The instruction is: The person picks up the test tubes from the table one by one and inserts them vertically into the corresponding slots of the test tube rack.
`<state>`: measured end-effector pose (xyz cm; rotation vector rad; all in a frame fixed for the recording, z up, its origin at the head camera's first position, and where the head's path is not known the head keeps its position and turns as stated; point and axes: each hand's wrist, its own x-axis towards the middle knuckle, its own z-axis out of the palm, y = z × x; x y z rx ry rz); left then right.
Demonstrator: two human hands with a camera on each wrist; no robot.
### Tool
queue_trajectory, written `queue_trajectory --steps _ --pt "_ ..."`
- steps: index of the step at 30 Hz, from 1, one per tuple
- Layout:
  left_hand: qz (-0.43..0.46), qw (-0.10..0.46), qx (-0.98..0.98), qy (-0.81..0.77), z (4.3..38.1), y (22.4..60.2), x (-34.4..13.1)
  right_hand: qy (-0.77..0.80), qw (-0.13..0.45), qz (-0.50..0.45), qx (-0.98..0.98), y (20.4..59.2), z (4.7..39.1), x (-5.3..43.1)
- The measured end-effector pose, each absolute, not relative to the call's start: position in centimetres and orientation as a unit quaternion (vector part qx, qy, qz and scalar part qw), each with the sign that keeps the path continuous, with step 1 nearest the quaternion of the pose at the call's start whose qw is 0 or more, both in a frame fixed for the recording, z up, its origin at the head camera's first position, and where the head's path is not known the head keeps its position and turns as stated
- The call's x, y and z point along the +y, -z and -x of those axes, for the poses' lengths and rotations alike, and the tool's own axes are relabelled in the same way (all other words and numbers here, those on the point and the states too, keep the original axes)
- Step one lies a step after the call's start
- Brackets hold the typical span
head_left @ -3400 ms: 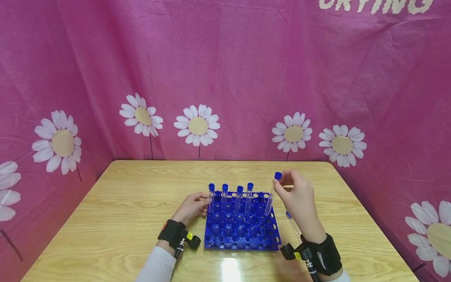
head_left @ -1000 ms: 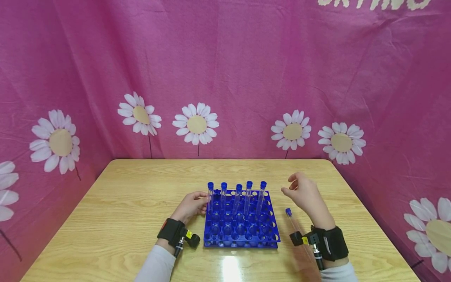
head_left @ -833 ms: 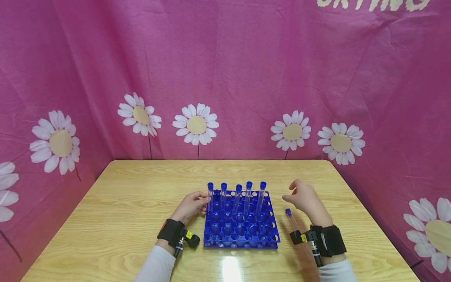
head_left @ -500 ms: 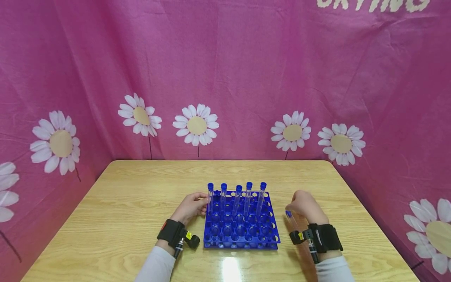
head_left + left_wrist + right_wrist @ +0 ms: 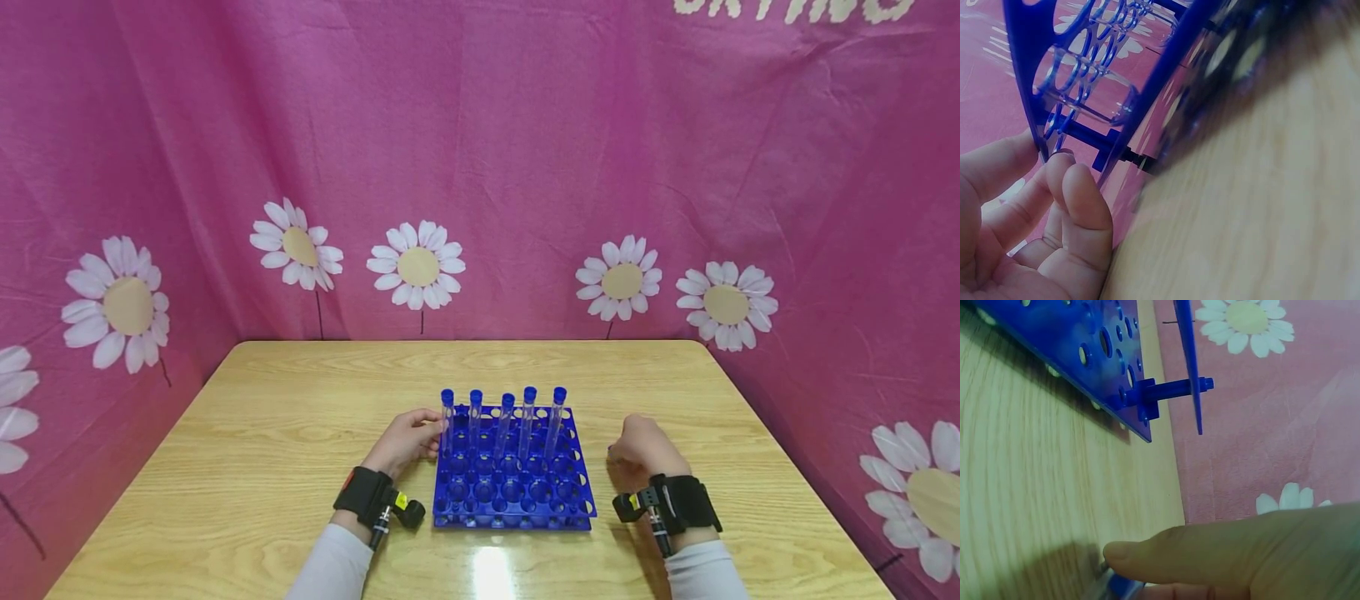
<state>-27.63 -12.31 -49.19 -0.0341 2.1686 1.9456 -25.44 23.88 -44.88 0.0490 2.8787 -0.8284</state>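
A blue test tube rack (image 5: 512, 527) stands on the table with several blue-capped clear test tubes (image 5: 555, 425) upright along its back part. My left hand (image 5: 405, 443) pinches the corner of the rack's upper plate at its left side; the left wrist view shows thumb and fingertips on that plate edge (image 5: 1034, 125). To the right of the rack, my right hand (image 5: 648, 447) is low over the table, thumb and fingers around the blue-capped end of another test tube (image 5: 1124, 585). That tube is blurred in the right wrist view, and the hand and wrist hide most of it in the head view.
The wooden table (image 5: 315, 392) is bounded by a pink curtain (image 5: 517, 167) with printed daisies behind and at both sides. Each wrist wears a black strap with a small camera (image 5: 408, 512); the right one hangs between rack and forearm.
Earlier, my right hand set a capped tube into the rack's right side and let go. It then moved right and down onto the tube lying on the table. My left hand stayed at the rack.
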Motion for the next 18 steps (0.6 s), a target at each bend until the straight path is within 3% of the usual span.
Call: queue_trajectory --steps 18 --pt "0.015 0.117 0.732 -0.671 27.7 49.4 -12.3 0.279 0.105 -0.042 0.954 43.5 25.1 23.9"
